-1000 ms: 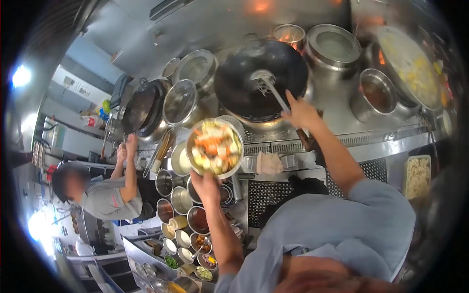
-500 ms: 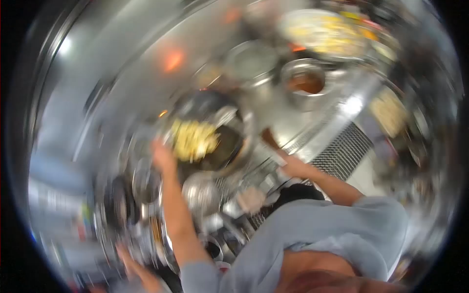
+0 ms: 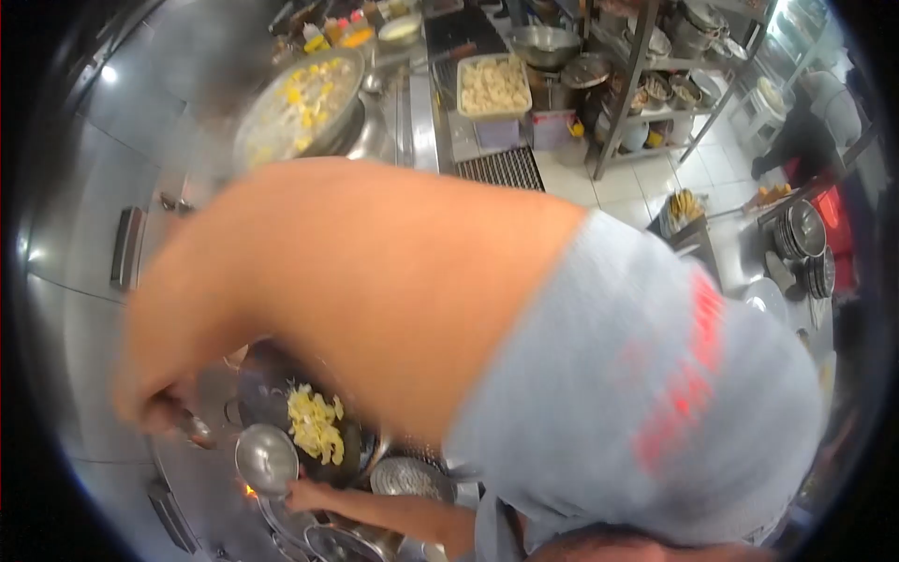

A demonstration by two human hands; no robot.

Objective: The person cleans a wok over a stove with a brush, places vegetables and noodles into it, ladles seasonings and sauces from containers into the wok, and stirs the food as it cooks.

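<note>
My right arm crosses the whole view, large and close. At its far end my right hand [image 3: 161, 408] is closed around a small metal utensil [image 3: 198, 430], blurred and partly hidden. Below it, my left hand [image 3: 305, 496] grips the rim of a round metal bowl [image 3: 266, 459], which is at the wok's near left edge. Pale yellow chopped food [image 3: 316, 425] lies in the dark wok [image 3: 267, 375]. My right arm covers part of the wok's upper side.
Flame [image 3: 250, 490] shows beneath the bowl. A perforated metal strainer [image 3: 409, 478] sits beside the wok. A large pan of white and yellow food [image 3: 304, 103] stands beyond my arm. Farther off are a tub of pale pieces [image 3: 493, 86], a metal rack [image 3: 637, 84] and a person [image 3: 833, 108].
The view has turned. My right arm has swung up and across to the left, away from a wooden handle. My left hand, earlier beside the wok, is now on the metal bowl.
</note>
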